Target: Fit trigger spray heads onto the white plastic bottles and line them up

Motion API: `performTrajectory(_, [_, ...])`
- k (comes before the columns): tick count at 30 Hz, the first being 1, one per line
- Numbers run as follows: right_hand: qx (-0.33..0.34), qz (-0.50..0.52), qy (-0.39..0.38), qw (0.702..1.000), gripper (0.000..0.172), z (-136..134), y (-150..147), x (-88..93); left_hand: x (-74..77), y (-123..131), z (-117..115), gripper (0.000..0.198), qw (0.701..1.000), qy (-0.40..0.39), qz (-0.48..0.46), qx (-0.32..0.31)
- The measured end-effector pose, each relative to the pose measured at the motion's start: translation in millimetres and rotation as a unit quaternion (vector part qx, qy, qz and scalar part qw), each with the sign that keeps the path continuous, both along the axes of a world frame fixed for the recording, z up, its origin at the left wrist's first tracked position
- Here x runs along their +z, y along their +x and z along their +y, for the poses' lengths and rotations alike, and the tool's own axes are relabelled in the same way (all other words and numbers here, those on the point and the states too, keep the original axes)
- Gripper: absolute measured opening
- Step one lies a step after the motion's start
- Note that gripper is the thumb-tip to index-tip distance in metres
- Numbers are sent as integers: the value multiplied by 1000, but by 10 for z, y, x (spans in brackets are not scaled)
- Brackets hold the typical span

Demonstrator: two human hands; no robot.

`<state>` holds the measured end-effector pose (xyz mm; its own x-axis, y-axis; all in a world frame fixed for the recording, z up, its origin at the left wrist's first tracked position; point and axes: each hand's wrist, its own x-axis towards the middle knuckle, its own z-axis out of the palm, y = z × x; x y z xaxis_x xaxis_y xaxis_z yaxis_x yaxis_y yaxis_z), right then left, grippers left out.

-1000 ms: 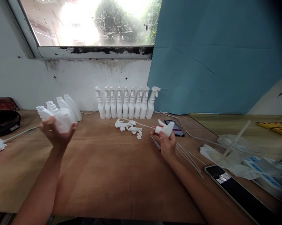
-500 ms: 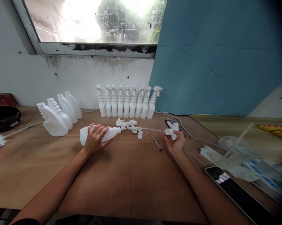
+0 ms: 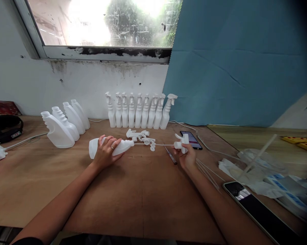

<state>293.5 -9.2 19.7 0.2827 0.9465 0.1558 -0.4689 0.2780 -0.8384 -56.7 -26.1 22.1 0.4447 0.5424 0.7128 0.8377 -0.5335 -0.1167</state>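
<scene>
My left hand is wrapped round a white bottle lying on its side, its neck pointing right. In my right hand is a white spray head. A thin white tube runs left from the spray head to the bottle's mouth, and its tip seems to be at or inside the opening. Loose white spray parts and small rings lie on the table between and behind my hands. A slim pen-like tool lies just left of my right hand.
Several capped spray bottles stand in a row by the wall. Open bottles stand at the left. A phone lies behind my right hand, another phone at the front right. Loose tubes and plastic wrapping lie at the right.
My right hand has moved left with the spray head, bringing the tube to the bottle's mouth and uncovering more of the rear phone. The bottle has shifted slightly right.
</scene>
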Motion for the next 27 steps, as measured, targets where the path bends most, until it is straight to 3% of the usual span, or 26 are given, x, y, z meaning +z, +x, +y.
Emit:
performTrajectory(6, [159,-119,-21,980,30,-211,-458,-96,-53,293,-120,49,998,-36,16,-51])
performTrajectory(11, [225,-148,-42,962,38,-324,-667,-201,-95,460,-173,49,995,-54,46,-72])
performTrajectory(16, [203,-195,-34,959,49,-337,-698,-225,-105,493,-187,46,994,-55,57,-74])
performTrajectory(20, [159,-263,-28,951,38,-324,-738,-254,-114,509,-197,46,994,-52,53,-76])
performTrajectory(23, [130,-260,-7,957,46,-328,-759,-272,-120,519,-201,46,995,-55,50,-70])
performTrajectory(27, [151,-255,0,955,39,-340,-757,-269,-123,525,-202,47,995,-55,50,-73])
